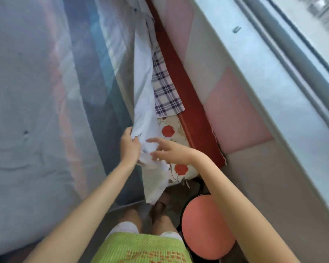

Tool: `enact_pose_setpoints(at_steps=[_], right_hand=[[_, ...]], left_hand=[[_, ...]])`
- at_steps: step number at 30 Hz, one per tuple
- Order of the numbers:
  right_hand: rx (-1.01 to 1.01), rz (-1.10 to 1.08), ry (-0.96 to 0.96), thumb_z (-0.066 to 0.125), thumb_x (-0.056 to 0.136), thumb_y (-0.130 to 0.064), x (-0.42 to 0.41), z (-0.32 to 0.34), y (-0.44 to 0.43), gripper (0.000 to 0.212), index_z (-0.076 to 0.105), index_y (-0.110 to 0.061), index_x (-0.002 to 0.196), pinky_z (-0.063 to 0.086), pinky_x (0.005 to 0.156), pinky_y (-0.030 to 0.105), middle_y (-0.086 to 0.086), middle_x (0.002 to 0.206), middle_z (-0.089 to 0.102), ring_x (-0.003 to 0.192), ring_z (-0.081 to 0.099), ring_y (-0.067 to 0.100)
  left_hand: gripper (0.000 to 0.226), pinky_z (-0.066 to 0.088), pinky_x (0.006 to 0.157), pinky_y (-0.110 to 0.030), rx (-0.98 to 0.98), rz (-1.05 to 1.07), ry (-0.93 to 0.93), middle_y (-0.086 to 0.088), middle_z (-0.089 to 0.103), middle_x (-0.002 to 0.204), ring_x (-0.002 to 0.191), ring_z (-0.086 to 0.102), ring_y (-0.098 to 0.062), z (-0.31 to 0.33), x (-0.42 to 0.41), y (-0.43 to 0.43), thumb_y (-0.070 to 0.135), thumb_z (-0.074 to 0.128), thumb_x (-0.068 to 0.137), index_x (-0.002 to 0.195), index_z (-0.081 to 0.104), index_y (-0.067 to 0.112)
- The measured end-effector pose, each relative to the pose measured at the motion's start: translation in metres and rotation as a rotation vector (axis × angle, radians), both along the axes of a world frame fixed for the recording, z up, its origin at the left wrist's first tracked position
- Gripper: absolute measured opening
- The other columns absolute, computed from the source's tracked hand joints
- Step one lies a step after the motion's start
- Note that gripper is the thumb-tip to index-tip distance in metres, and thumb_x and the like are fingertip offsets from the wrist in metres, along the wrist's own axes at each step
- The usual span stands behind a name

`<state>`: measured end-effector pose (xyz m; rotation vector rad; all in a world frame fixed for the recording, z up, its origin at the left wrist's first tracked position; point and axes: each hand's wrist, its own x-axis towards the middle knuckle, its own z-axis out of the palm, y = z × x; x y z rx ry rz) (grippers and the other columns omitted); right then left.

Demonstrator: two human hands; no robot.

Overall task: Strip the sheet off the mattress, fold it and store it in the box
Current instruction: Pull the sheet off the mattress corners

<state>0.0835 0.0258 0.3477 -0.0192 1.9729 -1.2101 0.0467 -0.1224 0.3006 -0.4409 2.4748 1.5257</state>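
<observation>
The pale blue-white cotton sheet (143, 103) hangs in a long crumpled band down the right side of the large mattress (36, 111), which is pale blue under a shiny clear cover. The sheet's lower end is bunched between the two hands, and a loose tail of it drops toward the floor. The left hand (130, 147) grips the frayed edge of the sheet, with its fingers curled into the fabric. The right hand (169, 151) is spread wide, its fingers straight and pointing left over the bunched cloth. Its lower fingertips lie against the sheet, though whether they press on it cannot be told.

Just beside the hanging sheet lie a purple-and-white checked cloth (165, 92) and a cream cloth printed with red roses (171, 130), bordered by a dark red fabric strip (180, 82). Pink and grey padded wall panels (234, 118) rise on the right. A round salmon-pink stool (207, 224) stands near the person's feet.
</observation>
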Motion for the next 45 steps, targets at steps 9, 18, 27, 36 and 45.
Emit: enact_pose_setpoints(at_steps=[9,18,27,36,45], right_hand=[[-0.034,-0.415,-0.388,0.069,0.078,-0.052,-0.082,0.045,-0.15,0.072,0.048,-0.003,0.126,0.046,0.086,0.039,0.009,0.123,0.056,0.113,0.055,0.027],[0.169,-0.533,0.193,0.028,0.096,0.001,-0.083,0.058,-0.199,0.062,0.022,-0.029,0.15,0.043,0.093,0.034,0.01,0.152,0.03,0.125,0.046,0.032],[1.097,0.345,0.477,0.051,0.094,-0.017,-0.117,0.076,-0.138,0.045,0.042,-0.004,0.137,0.047,0.086,0.031,0.019,0.134,0.04,0.118,0.048,0.027],[1.291,0.389,0.287,0.038,0.1,-0.012,-0.123,0.077,-0.025,0.045,0.034,-0.004,0.144,0.04,0.099,0.031,0.012,0.146,0.039,0.132,0.04,0.027],[1.325,0.206,0.198,0.045,0.097,-0.014,-0.13,0.069,0.03,0.043,0.042,-0.007,0.139,0.044,0.093,0.028,0.011,0.136,0.05,0.124,0.05,0.025]], left_hand=[[0.058,0.043,0.069,-0.007,0.09,-0.348,-0.003,0.009,0.055,0.106,0.099,0.055,-0.008,0.086,0.036,-0.103,-0.002,0.069,0.075,0.125,0.047,0.017],[0.016,0.037,0.061,-0.026,-0.186,-0.281,-0.298,-0.007,0.056,0.07,0.07,0.054,-0.02,0.078,0.043,-0.198,0.006,0.049,0.081,0.085,0.064,0.005],[0.019,0.032,0.049,-0.022,0.593,-0.068,-0.585,-0.001,0.044,0.067,0.051,0.045,-0.01,0.093,0.044,-0.087,0.024,0.037,0.097,0.091,0.052,0.013],[0.011,0.041,0.067,-0.03,-0.387,-0.599,-0.324,-0.011,0.059,0.095,0.095,0.06,-0.031,0.07,0.011,0.003,-0.001,0.048,0.084,0.092,0.056,0.001],[0.03,0.037,0.055,-0.024,0.237,-0.296,-0.605,-0.005,0.049,0.058,0.053,0.047,-0.014,0.047,0.007,0.051,0.001,0.027,0.093,0.07,0.045,0.007]])
